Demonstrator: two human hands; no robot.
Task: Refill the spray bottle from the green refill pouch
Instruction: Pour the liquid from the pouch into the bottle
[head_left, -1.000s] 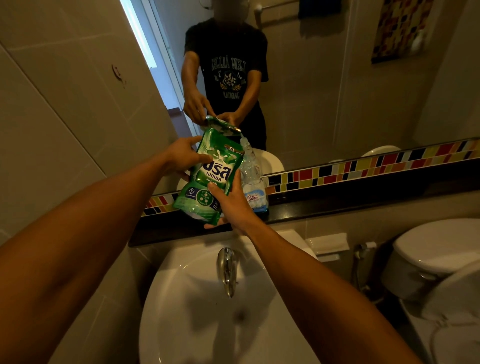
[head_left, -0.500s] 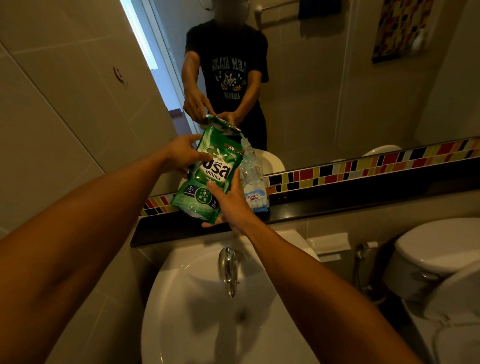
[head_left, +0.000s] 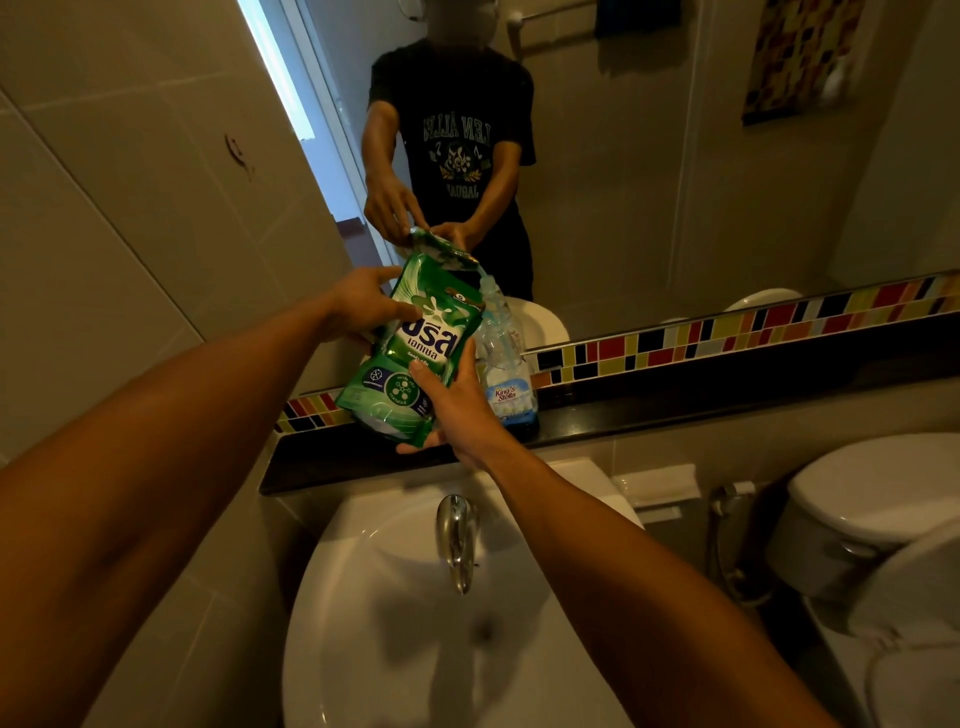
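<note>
I hold the green refill pouch (head_left: 415, 348) tilted, its upper right corner leaning over the mouth of a clear bottle (head_left: 506, 374). My left hand (head_left: 363, 306) grips the pouch's upper left edge. My right hand (head_left: 457, 405) holds its lower right side from beneath. The bottle has a blue and white label and stands upright on the dark ledge (head_left: 675, 410) below the mirror, with no spray head on it. The pouch hides much of the bottle's left side.
A white sink (head_left: 395, 623) with a chrome tap (head_left: 457, 535) lies below my arms. A white toilet (head_left: 872, 525) stands at the right. A strip of coloured tiles (head_left: 727, 332) runs behind the ledge, under a large mirror (head_left: 623, 156).
The pouch's bottom has swung a little further left and up, tilting it more toward the bottle. Both hands keep their hold.
</note>
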